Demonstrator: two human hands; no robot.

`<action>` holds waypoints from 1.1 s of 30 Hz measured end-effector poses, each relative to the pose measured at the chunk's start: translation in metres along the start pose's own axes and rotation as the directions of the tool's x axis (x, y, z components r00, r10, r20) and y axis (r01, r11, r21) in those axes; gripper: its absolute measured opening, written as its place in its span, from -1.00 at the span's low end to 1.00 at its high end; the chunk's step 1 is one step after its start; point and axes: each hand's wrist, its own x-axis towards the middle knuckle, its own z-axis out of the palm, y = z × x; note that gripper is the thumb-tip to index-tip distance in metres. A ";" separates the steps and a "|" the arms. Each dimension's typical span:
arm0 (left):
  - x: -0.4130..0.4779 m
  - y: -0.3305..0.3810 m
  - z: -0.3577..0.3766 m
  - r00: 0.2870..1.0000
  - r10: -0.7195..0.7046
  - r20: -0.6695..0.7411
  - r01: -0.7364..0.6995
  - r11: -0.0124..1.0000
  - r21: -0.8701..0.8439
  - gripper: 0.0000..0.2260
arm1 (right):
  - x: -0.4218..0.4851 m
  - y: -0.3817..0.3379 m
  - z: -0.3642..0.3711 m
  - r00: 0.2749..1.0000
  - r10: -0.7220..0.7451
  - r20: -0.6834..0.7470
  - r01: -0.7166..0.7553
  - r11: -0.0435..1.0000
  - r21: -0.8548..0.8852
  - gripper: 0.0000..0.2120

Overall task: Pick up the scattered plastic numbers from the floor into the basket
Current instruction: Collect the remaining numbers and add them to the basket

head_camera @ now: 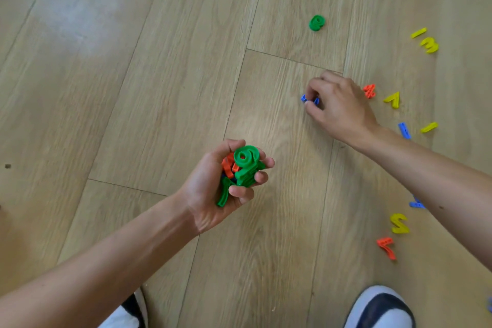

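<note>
- Head view: right hand [338,106] on the floor [133,88], fingertips pinching a blue number [309,100].
- Left hand [226,181] curled tight round a stack of numbers [243,165], palm up.
- Step: gathering. Next, probably: lift blue, add to stack.
- Loose numbers lie right and ahead, e.g. green one [316,23].
- Basket not in view; contents unknown.

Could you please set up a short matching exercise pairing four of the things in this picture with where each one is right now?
Things:
1. green 9
2. blue piece
3. yellow 3
4. orange 7

Places:
A. on the floor near the right shoe
B. pinched under the right hand
C. bundled in the left hand
D. on the floor, far right, beside a yellow bar

Pairs: 1-C, 2-B, 3-D, 4-A
</note>
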 end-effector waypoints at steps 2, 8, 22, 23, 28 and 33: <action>0.000 -0.005 0.000 0.999 -0.022 -0.023 0.024 0.994 0.102 -0.70 | 0.000 -0.001 0.000 0.999 -0.030 0.018 0.030 0.999 -0.035 -0.92; 0.001 -0.028 -0.001 0.994 -0.089 -0.069 0.106 0.947 0.302 -0.74 | -0.053 0.001 -0.043 0.975 0.212 -0.069 -0.175 0.920 0.352 -0.94; 0.050 -0.086 0.056 0.968 -0.252 0.009 0.230 0.899 0.374 -0.75 | -0.293 0.011 -0.023 0.848 0.521 0.096 -0.528 0.822 0.213 -0.87; 0.054 -0.091 0.062 0.963 -0.270 0.011 0.244 0.888 0.390 -0.75 | -0.294 0.009 -0.019 0.849 0.523 0.079 -0.528 0.829 0.186 -0.88; 0.059 -0.104 0.071 0.946 -0.322 -0.019 0.286 0.811 0.510 -0.73 | -0.293 0.005 -0.004 0.831 0.556 0.016 -0.552 0.821 0.144 -0.88; 0.054 -0.099 0.063 0.953 -0.300 -0.032 0.273 0.810 0.519 -0.74 | -0.293 0.008 -0.002 0.823 0.564 -0.060 -0.539 0.811 0.227 -0.91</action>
